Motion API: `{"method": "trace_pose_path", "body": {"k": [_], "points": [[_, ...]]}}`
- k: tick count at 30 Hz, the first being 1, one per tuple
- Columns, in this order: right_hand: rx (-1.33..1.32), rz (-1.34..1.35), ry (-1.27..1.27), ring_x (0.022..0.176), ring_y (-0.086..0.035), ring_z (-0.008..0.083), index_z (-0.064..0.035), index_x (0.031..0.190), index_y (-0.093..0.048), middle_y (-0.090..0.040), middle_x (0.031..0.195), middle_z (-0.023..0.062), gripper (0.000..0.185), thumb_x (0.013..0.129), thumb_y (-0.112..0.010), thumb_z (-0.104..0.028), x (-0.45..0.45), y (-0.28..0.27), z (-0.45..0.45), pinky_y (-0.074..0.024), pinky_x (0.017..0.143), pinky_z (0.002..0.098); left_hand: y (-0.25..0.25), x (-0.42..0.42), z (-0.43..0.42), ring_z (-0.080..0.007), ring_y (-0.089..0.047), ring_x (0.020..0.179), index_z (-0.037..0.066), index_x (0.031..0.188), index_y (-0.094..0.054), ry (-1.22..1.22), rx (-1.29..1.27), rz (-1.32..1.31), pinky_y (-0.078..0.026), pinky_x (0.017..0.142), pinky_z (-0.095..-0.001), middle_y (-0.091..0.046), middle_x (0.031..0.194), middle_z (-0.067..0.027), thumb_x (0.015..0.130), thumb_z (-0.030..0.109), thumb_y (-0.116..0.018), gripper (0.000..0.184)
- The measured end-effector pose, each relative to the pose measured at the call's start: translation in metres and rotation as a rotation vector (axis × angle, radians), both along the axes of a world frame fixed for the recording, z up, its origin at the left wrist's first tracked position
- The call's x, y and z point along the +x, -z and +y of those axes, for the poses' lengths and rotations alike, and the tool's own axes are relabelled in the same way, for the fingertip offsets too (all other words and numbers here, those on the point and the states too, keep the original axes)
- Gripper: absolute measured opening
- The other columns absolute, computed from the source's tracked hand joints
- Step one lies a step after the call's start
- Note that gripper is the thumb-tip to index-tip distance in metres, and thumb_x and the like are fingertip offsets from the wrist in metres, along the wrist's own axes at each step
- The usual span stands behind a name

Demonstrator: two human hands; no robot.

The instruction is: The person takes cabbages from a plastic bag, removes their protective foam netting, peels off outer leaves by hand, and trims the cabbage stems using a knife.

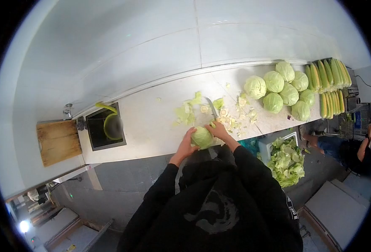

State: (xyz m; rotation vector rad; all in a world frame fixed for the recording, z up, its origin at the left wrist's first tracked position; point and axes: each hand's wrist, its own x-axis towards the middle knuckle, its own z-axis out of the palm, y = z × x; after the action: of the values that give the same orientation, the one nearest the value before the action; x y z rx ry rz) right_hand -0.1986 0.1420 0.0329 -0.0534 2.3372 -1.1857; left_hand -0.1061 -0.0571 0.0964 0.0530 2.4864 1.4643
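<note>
A pale green cabbage (pixel 202 138) sits at the front edge of the white counter, close to my body. My left hand (pixel 187 144) is wrapped round its left side. On the cabbage's upper right, my right hand (pixel 220 131) is closed on the yellow-green handle of a knife (pixel 212 108), whose curved blade points away from me over the counter. Trimmed leaves (pixel 187 110) lie beyond the cabbage, and cut cabbage stem ends (pixel 224 112) are scattered to the right of the blade.
Several whole cabbages (pixel 273 81) and packed corn cobs (pixel 331 75) stand at the right. Below the counter, a bin (pixel 265 148) overflows with leaves (pixel 287 161). Leftward are a sink (pixel 94 126) and a wooden board (pixel 58 142). Another person (pixel 359 152) is at far right.
</note>
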Motion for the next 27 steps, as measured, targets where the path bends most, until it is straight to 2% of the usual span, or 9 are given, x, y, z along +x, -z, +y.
{"method": "trace_pose_path", "body": {"k": [4, 7, 13, 17, 19, 21, 23, 25, 27], "points": [[0.121, 0.244, -0.034, 0.088, -0.063, 0.0398, -0.0014, 0.109, -0.061, -0.066, 0.093, 0.0232, 0.045, 0.084, -0.066, -0.039, 0.003, -0.009, 0.005, -0.0497, 0.077, 0.0463, 0.003, 0.002, 0.001, -0.0358, -0.032, 0.137, 0.007, 0.136, -0.036, -0.025, 0.010, -0.023, -0.030, 0.112, -0.0409, -0.033, 0.147, -0.0166, 0.060, 0.002, -0.082, 0.089], [0.152, 0.170, -0.078, 0.087, -0.062, 0.0431, -0.0009, 0.115, -0.055, -0.065, 0.090, 0.0260, 0.040, 0.084, -0.063, -0.024, 0.005, -0.011, 0.014, -0.0482, 0.076, 0.0504, 0.001, 0.002, 0.001, -0.0350, -0.032, 0.137, 0.007, 0.136, -0.036, -0.038, 0.016, -0.036, -0.030, 0.113, -0.0403, -0.033, 0.148, -0.0160, 0.060, 0.002, -0.082, 0.089], [0.119, 0.355, 0.056, 0.082, -0.061, 0.0447, -0.0019, 0.122, -0.047, -0.064, 0.084, 0.0243, 0.044, 0.080, -0.058, -0.007, 0.030, -0.014, 0.021, -0.0469, 0.069, 0.0523, 0.006, 0.002, -0.001, -0.0329, -0.038, 0.133, 0.008, 0.137, -0.035, -0.090, 0.072, -0.081, -0.037, 0.108, -0.0404, -0.037, 0.144, -0.0146, 0.063, 0.004, -0.082, 0.088], [0.173, 0.248, 0.111, 0.078, -0.061, 0.0444, -0.0013, 0.111, -0.052, -0.062, 0.080, 0.0251, 0.029, 0.084, -0.059, -0.010, 0.041, 0.006, 0.069, -0.0468, 0.064, 0.0501, 0.010, -0.004, -0.001, -0.0306, -0.045, 0.127, 0.006, 0.138, -0.034, -0.313, 0.294, -0.257, -0.042, 0.102, -0.0409, -0.043, 0.138, -0.0157, 0.068, 0.013, -0.083, 0.086], [0.104, 0.287, 0.148, 0.076, -0.061, 0.0441, -0.0002, 0.104, -0.055, -0.061, 0.078, 0.0255, 0.022, 0.087, -0.060, -0.013, 0.055, -0.011, 0.102, -0.0471, 0.063, 0.0480, 0.034, -0.009, -0.009, -0.0298, -0.047, 0.124, 0.004, 0.137, -0.033, -0.282, 0.233, -0.191, -0.043, 0.101, -0.0410, -0.045, 0.135, -0.0167, 0.069, 0.020, -0.084, 0.087], [-0.044, 0.237, 0.411, 0.074, -0.061, 0.0426, -0.0027, 0.097, -0.059, -0.063, 0.080, 0.0227, 0.020, 0.088, -0.062, -0.020, 0.076, -0.021, 0.142, -0.0478, 0.061, 0.0431, 0.039, -0.017, -0.012, -0.0291, -0.049, 0.122, 0.003, 0.136, -0.032, -0.271, 0.178, -0.169, -0.043, 0.100, -0.0408, -0.047, 0.132, -0.0180, 0.069, 0.024, -0.084, 0.087], [-0.134, -0.036, 0.704, 0.069, -0.063, 0.0346, -0.0049, 0.096, -0.061, -0.067, 0.080, 0.0145, 0.021, 0.089, -0.063, -0.025, 0.105, 0.005, 0.203, -0.0481, 0.059, 0.0387, 0.025, -0.024, -0.006, -0.0284, -0.050, 0.119, 0.000, 0.135, -0.032, -0.282, 0.123, -0.195, -0.044, 0.099, -0.0401, -0.047, 0.130, -0.0197, 0.070, 0.027, -0.084, 0.087], [-0.202, -0.095, 0.939, 0.070, -0.062, 0.0246, -0.0069, 0.100, -0.063, -0.066, 0.083, 0.0076, 0.025, 0.091, -0.061, -0.030, 0.146, 0.033, 0.271, -0.0483, 0.057, 0.0347, 0.022, -0.028, -0.002, -0.0281, -0.051, 0.117, -0.001, 0.134, -0.032, -0.289, 0.083, -0.187, -0.044, 0.097, -0.0394, -0.048, 0.128, -0.0199, 0.071, 0.027, -0.084, 0.086], [0.698, 0.245, 0.383, 0.073, -0.061, 0.0238, -0.0061, 0.109, -0.061, -0.065, 0.088, 0.0073, 0.037, 0.089, -0.064, -0.037, 0.206, 0.113, 0.384, -0.0501, 0.063, 0.0372, 0.019, -0.030, 0.002, -0.0280, -0.051, 0.116, -0.002, 0.133, -0.032, -0.309, 0.072, -0.192, -0.044, 0.097, -0.0388, -0.048, 0.126, -0.0203, 0.071, 0.027, -0.083, 0.086]]}}
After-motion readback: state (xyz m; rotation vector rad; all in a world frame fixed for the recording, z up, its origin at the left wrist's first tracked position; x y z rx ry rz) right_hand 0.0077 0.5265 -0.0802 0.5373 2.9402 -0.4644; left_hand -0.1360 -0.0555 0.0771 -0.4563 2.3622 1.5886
